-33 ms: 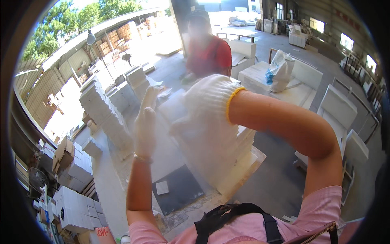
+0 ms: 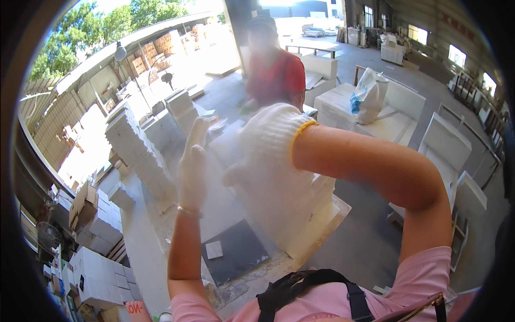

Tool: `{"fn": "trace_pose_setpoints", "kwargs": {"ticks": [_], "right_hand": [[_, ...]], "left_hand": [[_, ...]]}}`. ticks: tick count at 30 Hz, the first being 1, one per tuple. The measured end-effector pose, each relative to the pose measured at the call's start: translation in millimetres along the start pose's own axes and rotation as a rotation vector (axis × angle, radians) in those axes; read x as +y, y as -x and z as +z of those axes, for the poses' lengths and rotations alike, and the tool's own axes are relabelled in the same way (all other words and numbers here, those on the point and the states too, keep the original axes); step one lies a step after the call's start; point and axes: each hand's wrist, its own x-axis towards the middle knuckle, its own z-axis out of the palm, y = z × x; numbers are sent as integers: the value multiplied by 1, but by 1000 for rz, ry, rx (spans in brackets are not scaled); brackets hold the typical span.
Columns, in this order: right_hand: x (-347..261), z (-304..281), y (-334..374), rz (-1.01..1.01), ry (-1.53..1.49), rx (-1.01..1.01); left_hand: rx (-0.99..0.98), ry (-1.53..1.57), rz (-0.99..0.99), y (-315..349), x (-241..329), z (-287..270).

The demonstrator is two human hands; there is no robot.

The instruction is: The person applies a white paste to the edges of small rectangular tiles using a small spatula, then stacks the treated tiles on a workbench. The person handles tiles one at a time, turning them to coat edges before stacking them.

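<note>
Both of my hands wear white knit work gloves. My left hand (image 2: 193, 166) is raised over the worktable, its fingers stretched upward and apart from the thumb, with nothing visible in it. Bent across from the right, my right hand (image 2: 271, 134) hangs over a pale stack of flat slabs (image 2: 316, 198). Its thumb points left; the other fingers are hidden, and haze blurs the hand's edges, so I cannot tell whether it touches the stack. Near me on the table, a dark flat board (image 2: 238, 249) carries a small white square piece (image 2: 214, 249).
A person in a red top (image 2: 276, 75) stands across the table. Tall stacks of white slabs (image 2: 139, 150) rise at the left. A white sack (image 2: 371, 96) sits on a pale block at the right. Cartons (image 2: 102, 273) and a fan (image 2: 49, 236) are at the lower left.
My right hand has shifted slightly left and down. My left hand is almost in the same place. The person opposite has moved a little.
</note>
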Motion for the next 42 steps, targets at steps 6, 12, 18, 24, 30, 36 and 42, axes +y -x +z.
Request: {"fn": "trace_pose_setpoints", "kwargs": {"ticks": [6,12,18,24,30,36,42], "right_hand": [[-19,-7,-2,38,81,-64],[-16,9,-10,3,-15,137],[13,18,-10,-80,-156,275],[56,10,18,157,-390,275],[78,27,9,117,-183,326],[66,34,10,204,-33,250],[61,35,11,198,-110,240]], "left_hand": [[44,-99,-106,14,-6,-4],[76,11,-179,17,-9,4],[98,375,-273,4,-25,12],[-150,601,-447,-24,-55,-7],[-413,534,-447,-45,-80,-3],[-499,689,-451,-56,-91,13],[-554,910,-633,-52,-91,13]]}}
